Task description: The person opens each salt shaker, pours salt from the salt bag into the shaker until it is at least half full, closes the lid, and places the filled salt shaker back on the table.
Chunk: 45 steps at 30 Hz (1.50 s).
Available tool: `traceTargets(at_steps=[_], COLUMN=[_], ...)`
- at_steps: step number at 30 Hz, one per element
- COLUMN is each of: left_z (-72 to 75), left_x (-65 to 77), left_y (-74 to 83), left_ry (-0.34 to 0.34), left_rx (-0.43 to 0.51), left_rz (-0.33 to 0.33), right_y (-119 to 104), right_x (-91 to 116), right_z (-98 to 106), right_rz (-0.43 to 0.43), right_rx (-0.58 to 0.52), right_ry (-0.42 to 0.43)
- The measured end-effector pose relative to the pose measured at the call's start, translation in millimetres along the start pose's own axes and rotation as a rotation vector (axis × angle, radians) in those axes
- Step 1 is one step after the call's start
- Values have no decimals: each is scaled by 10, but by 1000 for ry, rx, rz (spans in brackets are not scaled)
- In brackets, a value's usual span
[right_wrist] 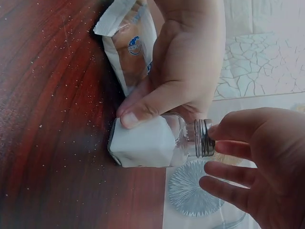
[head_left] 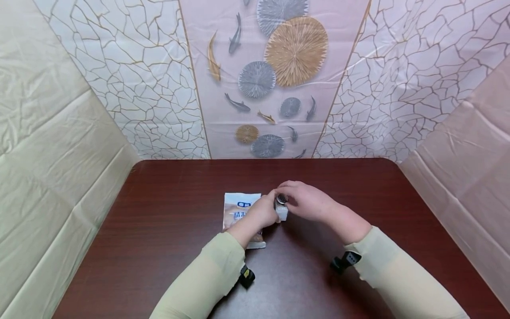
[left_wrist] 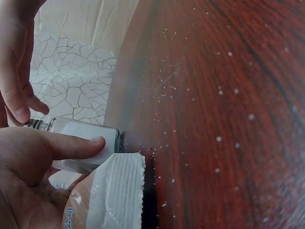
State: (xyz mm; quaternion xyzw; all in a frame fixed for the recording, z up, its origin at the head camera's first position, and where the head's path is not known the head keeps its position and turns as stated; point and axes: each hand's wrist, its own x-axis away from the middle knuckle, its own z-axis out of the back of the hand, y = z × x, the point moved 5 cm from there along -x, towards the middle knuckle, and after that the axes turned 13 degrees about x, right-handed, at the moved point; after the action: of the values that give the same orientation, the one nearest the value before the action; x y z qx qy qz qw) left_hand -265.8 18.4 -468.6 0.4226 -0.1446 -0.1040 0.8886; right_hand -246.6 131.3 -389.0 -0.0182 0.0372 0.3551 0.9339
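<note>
My left hand (head_left: 263,210) grips a square glass salt shaker (right_wrist: 145,142) round its body, thumb laid along one side. White grains fill much of the glass. The shaker stands upright on the table, and its metal lid (head_left: 281,199) has small holes in the top. At that lid, my right hand (head_left: 308,200) has thumb and forefinger close about the rim, the other fingers spread loosely beyond it. Under the left wrist lies a salt packet (head_left: 233,208), white and brown with blue lettering, partly hidden by the forearm.
Fine white grains are scattered over the dark red wooden table (left_wrist: 214,143). Behind its far edge hangs a patterned cloth (head_left: 159,88), with plain beige cloth at both sides. Dark devices are strapped at both wrists.
</note>
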Motion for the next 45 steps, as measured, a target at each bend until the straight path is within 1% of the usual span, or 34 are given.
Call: traceTargets(at_steps=[4, 7, 15, 20, 26, 35, 40, 45], left_z=[0, 2, 6, 3, 3, 17, 13, 18], left_x=[1, 2, -5, -2, 2, 14, 11, 13], left_y=[8, 14, 0, -3, -5, 3, 1, 7], left_ry=[-6, -10, -10, -7, -6, -7, -1, -6], left_rx=[-2, -5, 7, 3, 4, 5, 6, 17], left_rz=[1, 1, -6, -8, -6, -12, -18, -29], right_y=[-40, -46, -49, -42, -43, -38, -50, -47], right_x=[-14, -17, -22, -33, -42, -51, -58, -64], right_z=[10, 7, -1, -19, -19, -37, -42, -59], right_rz=[61, 77, 82, 61, 5, -96, -145, -238], right_rx=[12, 22, 33, 40, 46, 48, 52, 32], right_ry=[-7, 0, 26, 24, 17, 38, 27, 8])
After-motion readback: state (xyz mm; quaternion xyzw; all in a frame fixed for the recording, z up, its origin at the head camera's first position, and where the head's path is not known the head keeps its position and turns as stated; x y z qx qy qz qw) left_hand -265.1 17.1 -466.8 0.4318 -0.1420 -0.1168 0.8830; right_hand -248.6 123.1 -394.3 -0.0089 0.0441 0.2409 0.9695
